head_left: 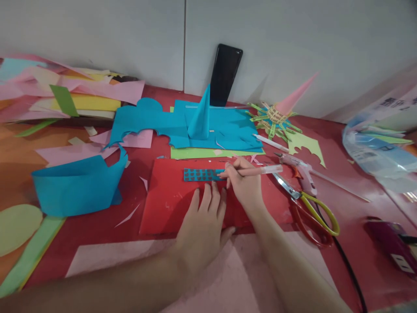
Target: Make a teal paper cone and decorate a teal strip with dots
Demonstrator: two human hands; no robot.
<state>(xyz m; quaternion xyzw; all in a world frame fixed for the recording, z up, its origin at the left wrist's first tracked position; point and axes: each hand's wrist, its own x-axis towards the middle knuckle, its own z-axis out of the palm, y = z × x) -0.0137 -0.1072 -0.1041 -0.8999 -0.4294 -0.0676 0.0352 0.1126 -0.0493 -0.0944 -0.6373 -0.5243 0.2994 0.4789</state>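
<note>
A small blue paper strip (pixel 195 175) with rows of dark rounded marks lies on a red sheet (pixel 166 204). My right hand (pixel 246 182) is closed around a slim pen (pixel 265 170), its tip at the strip's right part. My left hand (pixel 205 217) rests flat on the red sheet just below the strip, fingers stretched out and apart. Its fingertips come close to the strip's lower edge; whether they touch it I cannot tell. Under my forearms lies a pale pink sheet (pixel 107 256).
Scissors (pixel 299 198) and a glue gun (pixel 301 171) with a cord lie at the right. Behind are blue cut paper (pixel 146 119), a blue cone (pixel 200 117), a leaning phone (pixel 226 74) and a pink cone (pixel 296 95). At left, a blue paper band (pixel 74 187) and piled paper (pixel 94 104).
</note>
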